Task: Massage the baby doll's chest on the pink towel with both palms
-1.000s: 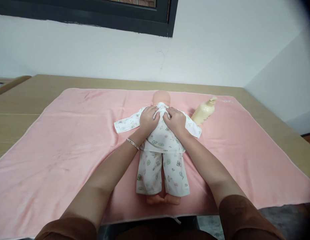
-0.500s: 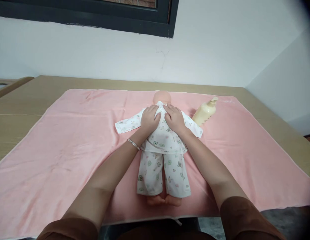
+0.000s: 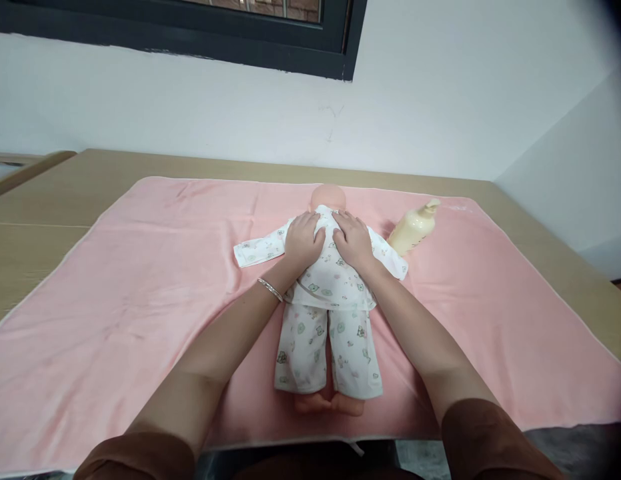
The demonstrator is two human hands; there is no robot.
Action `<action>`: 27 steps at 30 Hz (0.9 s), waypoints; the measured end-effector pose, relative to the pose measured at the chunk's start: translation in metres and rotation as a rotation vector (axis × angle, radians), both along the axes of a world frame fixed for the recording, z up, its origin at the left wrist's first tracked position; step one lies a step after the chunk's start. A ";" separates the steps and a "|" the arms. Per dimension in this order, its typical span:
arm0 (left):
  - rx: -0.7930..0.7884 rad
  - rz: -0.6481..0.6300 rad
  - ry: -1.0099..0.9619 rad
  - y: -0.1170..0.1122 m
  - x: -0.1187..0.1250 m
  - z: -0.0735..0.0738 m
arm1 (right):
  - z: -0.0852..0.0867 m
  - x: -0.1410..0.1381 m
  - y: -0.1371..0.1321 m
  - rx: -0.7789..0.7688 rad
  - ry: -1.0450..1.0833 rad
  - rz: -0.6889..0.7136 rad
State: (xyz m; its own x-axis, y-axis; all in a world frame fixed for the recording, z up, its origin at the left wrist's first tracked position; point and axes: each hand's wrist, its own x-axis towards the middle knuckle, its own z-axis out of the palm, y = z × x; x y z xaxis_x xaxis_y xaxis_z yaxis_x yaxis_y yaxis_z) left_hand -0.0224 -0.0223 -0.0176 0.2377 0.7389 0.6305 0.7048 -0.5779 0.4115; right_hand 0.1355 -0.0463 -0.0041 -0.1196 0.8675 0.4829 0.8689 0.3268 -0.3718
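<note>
A baby doll (image 3: 328,197) lies on a pink blanket (image 3: 140,293), its head toward the wall and its bare feet toward me. It wears a white printed top (image 3: 325,288) and matching trousers (image 3: 303,350). Flat on the left side of the doll's upper body rests my left hand (image 3: 304,240), fingers stretched out. My right hand (image 3: 353,240) lies likewise on the right side, with the white collar area between the two. Neither hand grips anything. The doll's face does not show.
A cream pump bottle (image 3: 411,230) lies tilted on the blanket, close to the doll's right-hand sleeve. Beneath the blanket is a wooden table (image 3: 240,169), its far edge against a white wall (image 3: 420,100). A dark window frame (image 3: 190,43) sits above.
The camera view has shifted slightly, so everything sits a little lower and to the right. Both hands stay flat on the doll's upper body.
</note>
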 end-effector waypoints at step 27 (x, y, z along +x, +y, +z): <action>-0.027 0.157 -0.145 -0.007 0.001 -0.001 | 0.002 -0.003 -0.004 -0.037 0.037 -0.055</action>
